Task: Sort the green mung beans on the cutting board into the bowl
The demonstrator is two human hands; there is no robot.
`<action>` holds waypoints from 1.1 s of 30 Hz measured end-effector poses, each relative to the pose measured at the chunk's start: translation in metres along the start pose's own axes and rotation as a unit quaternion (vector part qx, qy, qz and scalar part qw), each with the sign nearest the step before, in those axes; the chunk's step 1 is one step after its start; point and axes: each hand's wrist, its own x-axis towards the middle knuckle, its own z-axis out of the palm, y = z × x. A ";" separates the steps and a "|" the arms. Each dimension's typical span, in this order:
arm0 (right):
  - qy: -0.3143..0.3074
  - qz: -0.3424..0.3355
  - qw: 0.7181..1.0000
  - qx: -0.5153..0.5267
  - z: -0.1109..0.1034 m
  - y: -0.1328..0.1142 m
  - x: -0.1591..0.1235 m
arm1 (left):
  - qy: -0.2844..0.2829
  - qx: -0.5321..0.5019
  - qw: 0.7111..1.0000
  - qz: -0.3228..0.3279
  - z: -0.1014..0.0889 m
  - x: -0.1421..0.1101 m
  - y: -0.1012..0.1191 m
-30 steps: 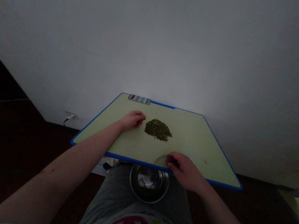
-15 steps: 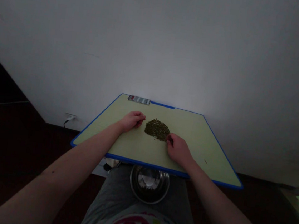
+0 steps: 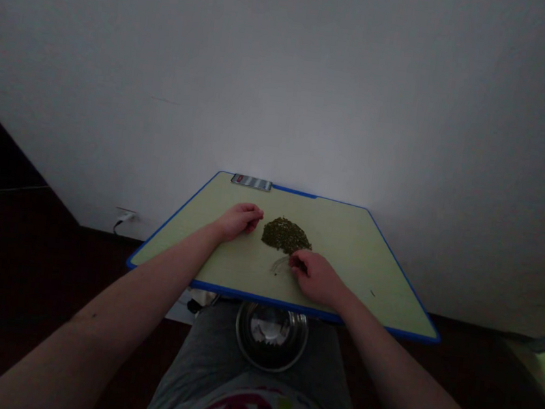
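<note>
A low heap of small green grains, which look like mung beans (image 3: 285,233), lies in the middle of a pale board (image 3: 342,239) with a blue rim. Left of the heap, my left hand (image 3: 241,220) rests with its fingers curled together; anything in them is hidden. My right hand (image 3: 316,276) is at the heap's near right edge, fingers bent inward and tips low over the board. Whether it pinches any beans cannot be made out. Blurred streaks and a few loose beans (image 3: 275,274) show just left of its fingertips.
A metal bowl (image 3: 268,365) with dark contents sits on my lap below the board's near edge. A phone (image 3: 251,182) lies at the far left edge, close to the wall (image 3: 315,91). A thin dark sliver (image 3: 372,293) lies on the right side.
My right hand has moved a little left and nearer to me along the heap's edge. Some beans now streak toward the near edge. My left hand has hardly moved.
</note>
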 end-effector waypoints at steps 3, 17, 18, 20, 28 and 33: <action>-0.011 -0.002 1.000 0.012 -0.001 -0.004 -0.002 | 0.001 -0.003 1.000 -0.002 0.000 0.000 0.000; -0.054 0.034 0.996 0.069 -0.005 -0.019 -0.029 | 0.000 -0.004 1.000 -0.001 -0.001 0.000 0.002; -0.055 0.038 0.995 0.075 -0.005 -0.019 -0.031 | 0.002 -0.002 1.000 -0.001 -0.001 0.000 0.002; -0.051 0.046 0.994 0.084 -0.005 -0.020 -0.035 | 0.006 -0.001 1.000 0.000 -0.001 0.000 0.001; -0.041 0.054 0.992 0.105 -0.003 -0.013 -0.044 | -0.002 -0.001 1.000 0.001 -0.003 0.002 -0.003; -0.026 0.050 0.995 0.083 -0.011 0.009 -0.040 | 0.006 -0.004 1.000 -0.001 0.000 0.000 0.001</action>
